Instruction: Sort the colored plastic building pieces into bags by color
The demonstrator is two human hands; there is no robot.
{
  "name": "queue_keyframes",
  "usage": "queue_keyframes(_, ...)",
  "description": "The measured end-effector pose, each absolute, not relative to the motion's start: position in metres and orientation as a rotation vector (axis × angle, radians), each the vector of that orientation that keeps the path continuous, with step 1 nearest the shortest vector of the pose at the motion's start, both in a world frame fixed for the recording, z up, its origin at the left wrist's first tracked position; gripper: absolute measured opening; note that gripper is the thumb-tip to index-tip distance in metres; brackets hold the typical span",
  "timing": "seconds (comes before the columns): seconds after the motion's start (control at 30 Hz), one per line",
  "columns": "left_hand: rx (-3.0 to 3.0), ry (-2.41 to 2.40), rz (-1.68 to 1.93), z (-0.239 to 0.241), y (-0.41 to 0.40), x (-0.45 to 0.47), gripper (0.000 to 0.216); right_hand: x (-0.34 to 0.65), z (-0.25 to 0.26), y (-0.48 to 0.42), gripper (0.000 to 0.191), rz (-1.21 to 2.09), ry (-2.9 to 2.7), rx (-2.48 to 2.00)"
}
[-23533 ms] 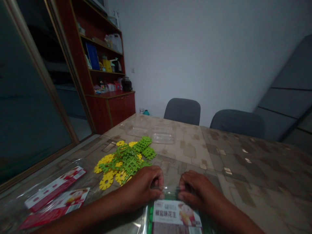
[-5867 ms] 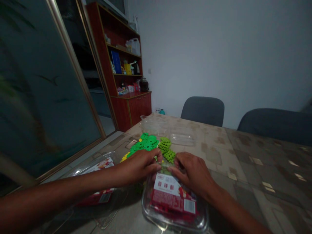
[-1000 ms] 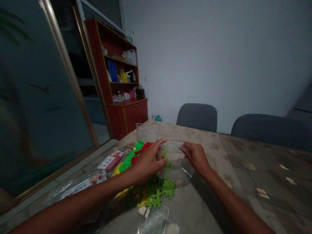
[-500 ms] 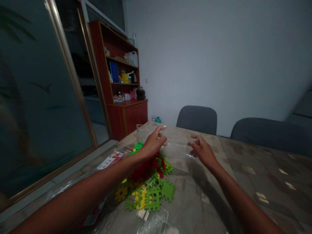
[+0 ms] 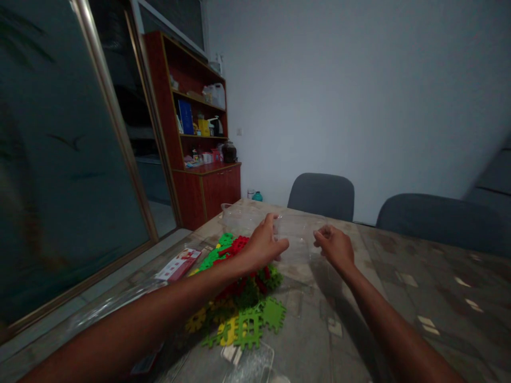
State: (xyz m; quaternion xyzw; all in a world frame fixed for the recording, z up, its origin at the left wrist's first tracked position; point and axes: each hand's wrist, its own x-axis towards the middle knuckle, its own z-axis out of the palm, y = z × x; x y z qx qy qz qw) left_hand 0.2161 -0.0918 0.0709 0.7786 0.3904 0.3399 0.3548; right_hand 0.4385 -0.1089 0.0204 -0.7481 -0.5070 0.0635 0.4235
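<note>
Between my hands is a clear plastic container (image 5: 297, 242), hard to make out against the table. My left hand (image 5: 265, 243) grips its left side, thumb toward me and fingers on the far side. At its right edge, my right hand (image 5: 336, 247) is closed in a pinch. Beneath and beside my left forearm lies a heap of interlocking plastic building pieces: red ones (image 5: 240, 243), green ones (image 5: 249, 325) and yellow ones (image 5: 196, 319). My left arm hides part of the heap. Another clear plastic piece (image 5: 239, 217) lies behind my left hand.
Clear packaging with a printed red-and-white card (image 5: 178, 264) lies left of the heap. A clear plastic sheet or lid (image 5: 253, 366) is at the front. Two grey chairs (image 5: 321, 197) stand beyond the patterned table (image 5: 399, 298); a red-brown cabinet (image 5: 219, 189) stands behind.
My left hand has moved right and slightly lower. My right hand's fingers have drawn together at the container's edge, and the hands are closer. More red pieces show behind my left arm.
</note>
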Motion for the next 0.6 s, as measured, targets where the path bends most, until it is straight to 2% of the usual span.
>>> queue_keyframes(0.1,2.079,1.015,0.849,0.068,-0.093,0.213,0.061,0.438,0.023,-0.110,0.012,0.095,-1.334,-1.875)
queue_keyframes(0.2,2.139,1.006,0.828,0.067,-0.096,0.209,0.056,0.436,0.029,-0.110,0.026,0.022,-1.476,-1.798)
queue_keyframes(0.33,2.182,0.958,0.807,0.067,-0.104,0.205,0.051,0.433,0.033,-0.115,0.011,-0.028,-1.666,-1.751)
queue_keyframes(0.47,2.141,0.931,0.777,0.067,-0.102,0.203,0.051,0.429,0.031,-0.119,0.006,-0.053,-1.684,-1.784)
queue_keyframes(0.6,2.005,0.998,0.799,0.068,-0.081,0.208,0.049,0.434,0.038,-0.114,0.026,0.043,-1.630,-1.777)
